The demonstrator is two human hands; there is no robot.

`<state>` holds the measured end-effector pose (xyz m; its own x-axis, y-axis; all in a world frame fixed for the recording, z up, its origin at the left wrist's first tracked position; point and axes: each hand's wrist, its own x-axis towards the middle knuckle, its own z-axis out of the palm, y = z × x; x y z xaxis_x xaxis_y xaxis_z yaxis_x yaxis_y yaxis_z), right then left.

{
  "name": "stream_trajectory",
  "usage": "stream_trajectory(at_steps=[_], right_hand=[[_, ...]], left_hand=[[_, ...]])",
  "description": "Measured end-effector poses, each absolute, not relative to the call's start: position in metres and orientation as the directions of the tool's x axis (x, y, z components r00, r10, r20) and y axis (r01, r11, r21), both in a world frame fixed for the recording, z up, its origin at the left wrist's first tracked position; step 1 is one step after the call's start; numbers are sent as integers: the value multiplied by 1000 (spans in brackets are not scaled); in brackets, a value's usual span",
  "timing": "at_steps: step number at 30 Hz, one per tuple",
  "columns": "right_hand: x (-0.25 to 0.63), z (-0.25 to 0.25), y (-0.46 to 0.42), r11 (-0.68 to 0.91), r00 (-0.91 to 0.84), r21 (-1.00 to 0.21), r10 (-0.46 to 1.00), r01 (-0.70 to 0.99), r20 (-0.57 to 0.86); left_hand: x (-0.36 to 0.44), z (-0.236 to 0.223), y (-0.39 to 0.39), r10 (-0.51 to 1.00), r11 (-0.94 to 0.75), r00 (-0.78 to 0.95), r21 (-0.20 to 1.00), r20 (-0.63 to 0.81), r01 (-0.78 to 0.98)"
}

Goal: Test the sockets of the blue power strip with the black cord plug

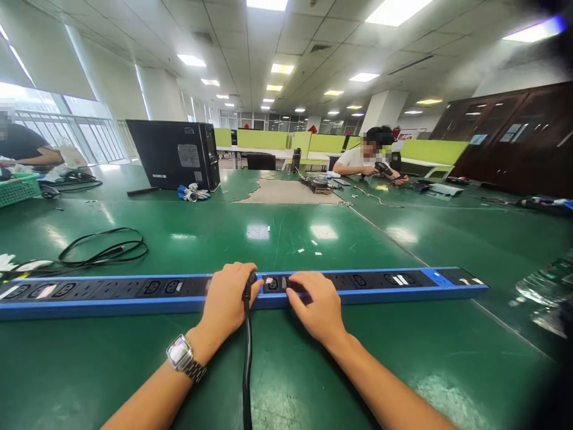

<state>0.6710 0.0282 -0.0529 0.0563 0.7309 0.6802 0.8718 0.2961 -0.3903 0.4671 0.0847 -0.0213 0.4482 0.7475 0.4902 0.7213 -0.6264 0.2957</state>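
A long blue power strip with a black socket face lies across the green table in front of me. My left hand, with a metal-band watch on the wrist, is closed around the black plug of a thick power cord. The plug is at the strip's middle, and fingers hide whether it sits in a socket. The cord runs down towards me. To the right, my right hand is curled over the strip, thumb and fingers gripping it beside a socket that shows between my hands.
A black computer case stands at the back left, white-and-blue gloves beside it. A thin black cable lies coiled on the left. Clear plastic is at the right edge. Across the table a person handles a dark tool.
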Motion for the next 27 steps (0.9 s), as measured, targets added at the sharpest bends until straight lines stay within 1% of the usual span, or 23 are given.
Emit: stream_trajectory(at_steps=[1,3,6,11,13,16,18,19,22,24,27], right_hand=[[670,-52,29,286,62,-382,725,879,686],[669,-52,31,275,70,-368,711,888,700],[670,-54,33,283,46,-343,707,896,705],[669,-53,32,278,58,-363,719,890,693],[666,-53,31,278,61,-364,716,889,696],[664,-53,31,267,68,-354,706,896,705],[663,-54,32,258,71,-345,701,902,710],[662,-55,33,254,73,-342,700,905,711],[663,-56,33,238,75,-335,705,912,706],[664,-57,33,229,77,-333,710,915,700],[665,-58,33,225,85,-342,713,912,696]], left_hand=[[468,-16,87,748,-637,491,274,445,721],[468,-6,91,734,-671,572,267,366,692],[467,-2,93,693,-720,652,270,308,639],[468,-14,98,629,-776,683,246,371,581],[469,-17,100,610,-792,704,252,363,556],[469,-19,99,622,-783,706,258,338,566],[470,-22,96,633,-774,675,277,379,570],[471,-24,94,634,-772,647,313,423,553],[473,-26,87,648,-762,514,472,563,444],[469,-18,88,675,-737,389,552,627,390],[445,8,101,701,-687,128,617,701,384]])
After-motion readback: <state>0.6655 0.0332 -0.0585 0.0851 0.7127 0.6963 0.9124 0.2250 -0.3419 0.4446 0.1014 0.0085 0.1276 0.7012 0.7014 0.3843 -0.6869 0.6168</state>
